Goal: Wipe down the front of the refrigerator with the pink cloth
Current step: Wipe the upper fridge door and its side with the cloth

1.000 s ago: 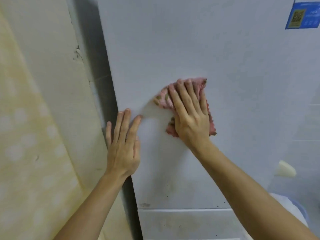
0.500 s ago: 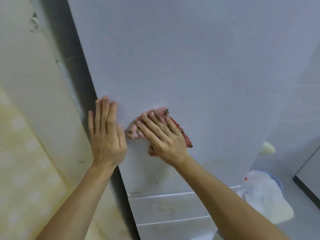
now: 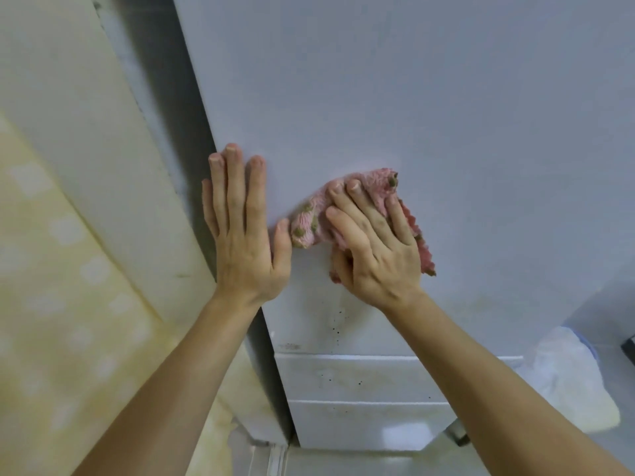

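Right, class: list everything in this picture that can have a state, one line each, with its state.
left hand: open, flat against the refrigerator door by its left edge.
right hand: fingers straight, pressing the pink cloth to the door.
pink cloth: bunched, pinned against the door.
refrigerator door: shut, dark specks near its lower edge.
lower drawer front: shut, speckled with dirt.

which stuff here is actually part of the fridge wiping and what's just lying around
In the job: pink cloth; fridge front; right hand pressing the cloth; left hand flat on the fridge.
Lying about: white bag at lower right; yellow wall at left.
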A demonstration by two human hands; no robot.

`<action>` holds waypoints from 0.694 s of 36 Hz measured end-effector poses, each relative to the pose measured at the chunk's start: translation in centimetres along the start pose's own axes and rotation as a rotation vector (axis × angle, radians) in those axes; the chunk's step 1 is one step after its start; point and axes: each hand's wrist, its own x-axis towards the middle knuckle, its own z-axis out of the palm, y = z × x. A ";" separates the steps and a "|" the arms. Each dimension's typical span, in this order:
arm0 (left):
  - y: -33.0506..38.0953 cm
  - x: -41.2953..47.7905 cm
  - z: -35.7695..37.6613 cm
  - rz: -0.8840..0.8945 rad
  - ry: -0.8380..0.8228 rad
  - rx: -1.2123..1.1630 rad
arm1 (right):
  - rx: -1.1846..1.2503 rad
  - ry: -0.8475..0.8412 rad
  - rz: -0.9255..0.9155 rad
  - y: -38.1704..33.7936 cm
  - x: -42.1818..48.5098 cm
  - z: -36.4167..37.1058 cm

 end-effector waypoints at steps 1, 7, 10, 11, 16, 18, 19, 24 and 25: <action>0.1 -0.2 0.0 0.007 -0.008 -0.009 | 0.022 0.009 0.019 -0.2 -0.1 0.1; 0.1 -4.5 1.0 0.012 -0.036 0.080 | 0.023 0.085 0.062 -0.8 -0.5 0.7; -0.1 -7.2 1.7 0.009 -0.051 0.086 | 0.017 0.105 0.128 -1.5 -0.8 0.9; -0.3 -7.8 2.0 0.015 -0.047 0.070 | 0.009 0.108 0.139 -1.8 -1.1 1.1; -0.9 -8.2 2.5 0.090 0.016 -0.056 | -0.019 0.094 0.162 -2.6 -2.1 1.4; -1.1 -8.3 2.4 0.117 0.028 -0.075 | -0.013 0.078 0.190 -3.0 -2.2 1.3; -1.2 -8.3 2.4 0.124 0.032 -0.079 | -0.010 0.076 0.206 -3.2 -2.2 1.3; -2.0 -8.8 3.2 0.152 0.082 -0.064 | -0.015 0.142 0.273 -4.4 -2.6 2.5; -2.1 -8.9 3.5 0.158 0.095 -0.057 | -0.024 0.160 0.278 -4.6 -2.7 2.8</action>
